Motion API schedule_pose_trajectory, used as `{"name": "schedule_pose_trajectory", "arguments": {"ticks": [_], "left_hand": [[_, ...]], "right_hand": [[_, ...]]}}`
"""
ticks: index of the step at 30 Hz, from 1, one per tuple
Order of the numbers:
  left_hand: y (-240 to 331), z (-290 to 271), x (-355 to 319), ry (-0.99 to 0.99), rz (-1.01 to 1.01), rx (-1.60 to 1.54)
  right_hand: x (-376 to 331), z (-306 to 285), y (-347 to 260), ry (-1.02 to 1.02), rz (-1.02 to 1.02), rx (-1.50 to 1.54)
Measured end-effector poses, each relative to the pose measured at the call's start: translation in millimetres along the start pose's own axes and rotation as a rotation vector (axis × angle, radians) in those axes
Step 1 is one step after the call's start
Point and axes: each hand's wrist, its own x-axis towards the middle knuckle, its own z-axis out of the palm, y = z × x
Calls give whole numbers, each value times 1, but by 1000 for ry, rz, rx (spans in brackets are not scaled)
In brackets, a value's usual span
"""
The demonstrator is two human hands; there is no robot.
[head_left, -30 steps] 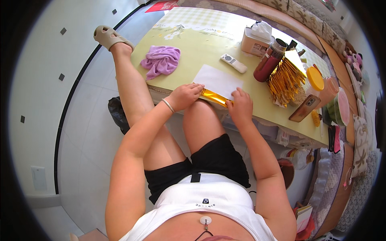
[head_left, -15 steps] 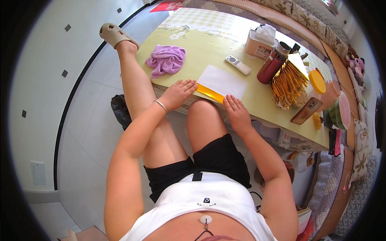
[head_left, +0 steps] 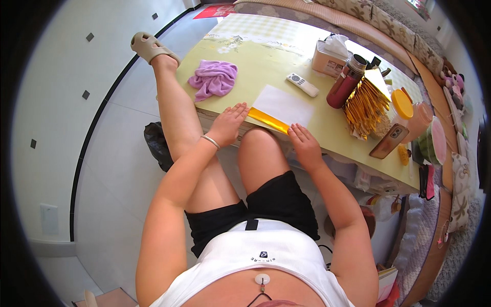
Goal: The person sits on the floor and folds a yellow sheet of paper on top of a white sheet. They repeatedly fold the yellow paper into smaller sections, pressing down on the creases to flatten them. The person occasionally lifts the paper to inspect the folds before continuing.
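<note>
A sheet of white paper (head_left: 284, 104) lies flat at the near edge of the table, with a shiny gold strip (head_left: 268, 121) along its near side. My left hand (head_left: 230, 124), a bangle on its wrist, rests at the strip's left end with fingers stretched out. At the strip's right end, the fingertips of my right hand (head_left: 306, 146) touch down, also extended and flat. Neither hand is closed around anything. Whether the strip is a fold of the sheet or a separate piece, I cannot tell.
Left of the paper lies a crumpled purple cloth (head_left: 213, 80); beyond it, a white remote control (head_left: 302, 84). To the right stand a tissue box (head_left: 331, 57), a dark red thermos (head_left: 347, 82), a bunch of gold packets (head_left: 366, 107), a yellow-lidded jar (head_left: 402, 105) and a leaning phone (head_left: 388, 141).
My left hand and forearm have shifted slightly to the right and down. The right hand has moved a little, staying by the strip's right end. The paper stays in place.
</note>
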Motion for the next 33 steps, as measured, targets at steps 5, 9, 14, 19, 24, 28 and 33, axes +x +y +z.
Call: {"name": "schedule_pose_trajectory", "arguments": {"ticks": [5,9,14,19,24,28,33], "left_hand": [[37,-29,26,151,-1,-49],[93,-35,54,166,211,-99],[107,-13,50,325,180,-167],[81,-28,31,473,62,-346],[38,-47,30,176,-84,-1418],[33,-56,52,-182,-46,-1605],[37,-55,76,-76,-42,-1231]], "right_hand": [[7,-4,-1,81,105,78],[15,-10,-7,93,161,159],[6,-27,-13,56,186,267],[-10,-46,1,183,316,379],[14,-66,4,186,384,358],[20,-59,15,25,119,198],[15,-43,13,-78,92,9]]}}
